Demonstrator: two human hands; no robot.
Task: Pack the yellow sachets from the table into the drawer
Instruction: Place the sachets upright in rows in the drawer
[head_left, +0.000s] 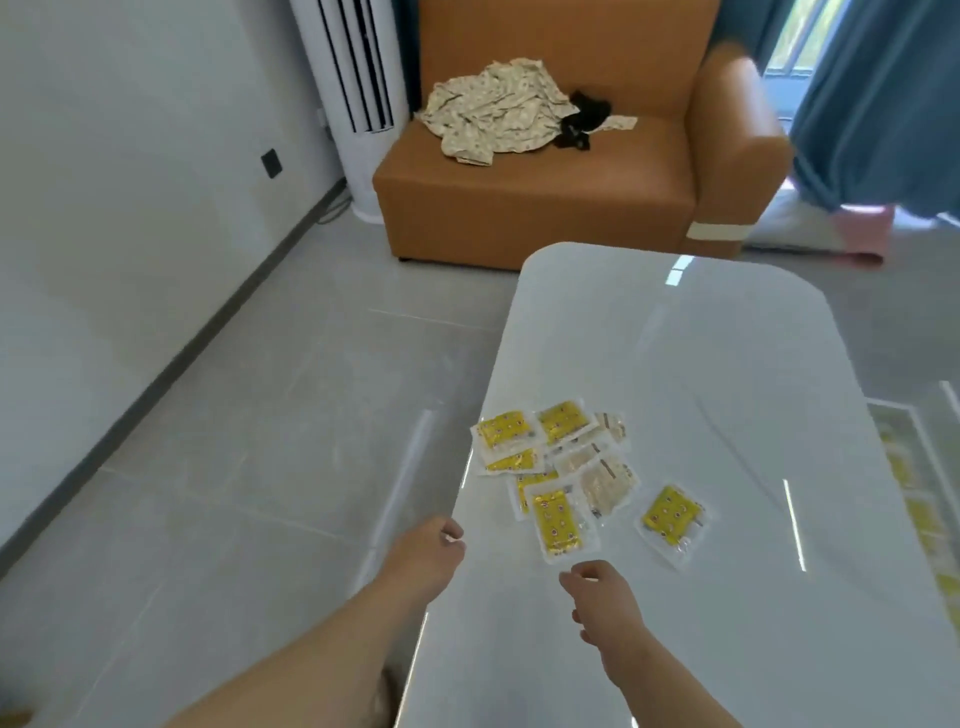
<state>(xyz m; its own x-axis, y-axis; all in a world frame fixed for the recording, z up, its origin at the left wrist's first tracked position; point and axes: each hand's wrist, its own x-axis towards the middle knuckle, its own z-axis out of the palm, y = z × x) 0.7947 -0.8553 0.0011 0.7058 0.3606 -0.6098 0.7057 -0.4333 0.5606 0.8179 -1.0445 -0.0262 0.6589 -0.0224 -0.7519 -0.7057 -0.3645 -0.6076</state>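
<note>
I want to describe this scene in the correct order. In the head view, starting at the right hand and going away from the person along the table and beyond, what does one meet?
right hand → nearest yellow sachet → heap of sachets → bare far end of the table → orange sofa → patterned cloth on its seat

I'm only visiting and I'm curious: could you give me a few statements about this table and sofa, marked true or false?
1. The yellow sachets lie on the white table. True.
2. A lone sachet lies apart, to the right of the pile. True.
3. The right hand grips a sachet. False: it holds nothing and is just short of the nearest one. The left hand holds nothing either.
4. The orange sofa is bare. False: a patterned cloth lies on its seat.
</note>
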